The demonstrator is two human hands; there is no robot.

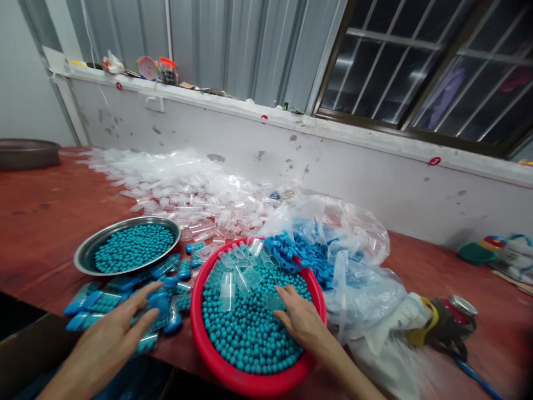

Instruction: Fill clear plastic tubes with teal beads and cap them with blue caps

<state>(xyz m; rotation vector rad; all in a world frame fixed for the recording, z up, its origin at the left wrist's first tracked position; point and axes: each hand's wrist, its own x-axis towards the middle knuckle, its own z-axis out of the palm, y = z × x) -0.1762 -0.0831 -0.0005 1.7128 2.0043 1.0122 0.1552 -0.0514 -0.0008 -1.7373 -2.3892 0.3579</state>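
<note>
My right hand (302, 316) is over the red basin (200, 339), its thumb and fingers closed on a small clear plastic tube (272, 301). Turquoise beads (250, 347) fill the basin around it. More empty clear tubes (227, 291) lie on the beads toward the basin's far side. To the left, my left hand (119, 328) has its thumb and forefinger apart beside a pile of bead-filled tubes with blue caps (104, 301). A blurred blue cap (160, 303) shows just beyond those fingertips; I see no firm grip on it.
A metal dish (81, 261) of turquoise beads stands left of the basin. Clear tubes (200, 194) are heaped along the wall. Blue caps (320, 266) spill from a plastic bag (366, 233) behind the basin. A jar (462, 305) and cloth items lie right; an open box (29, 350) is below left.
</note>
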